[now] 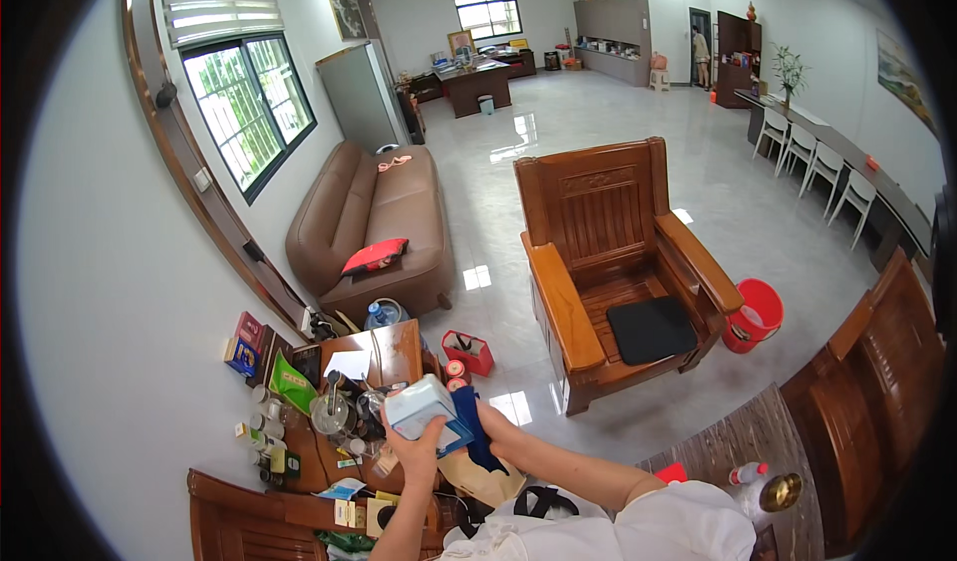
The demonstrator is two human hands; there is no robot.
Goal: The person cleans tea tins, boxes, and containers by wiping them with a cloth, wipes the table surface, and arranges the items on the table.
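Note:
My left hand [415, 445] is closed around a white and blue box [425, 410], its thumb on the near face. My right hand [486, 423] is at the box's right side with a dark blue cloth [472, 430] that hangs down over the fingers; most of those fingers are hidden. Both hands are raised above the right part of a wooden side table [396, 352]. Beneath them lies a tan paper bag [482, 479]. A glass pot [333, 415] stands on the table to the left of the hands.
Jars and a green pouch [291, 382] crowd the table's left. A wooden armchair [591, 292] stands ahead, with a red bucket [755, 314] beside it. A red gift bag [467, 352] is on the floor. At right, a marble-patterned table [725, 441] holds a bottle. A person stands far off by the doorway.

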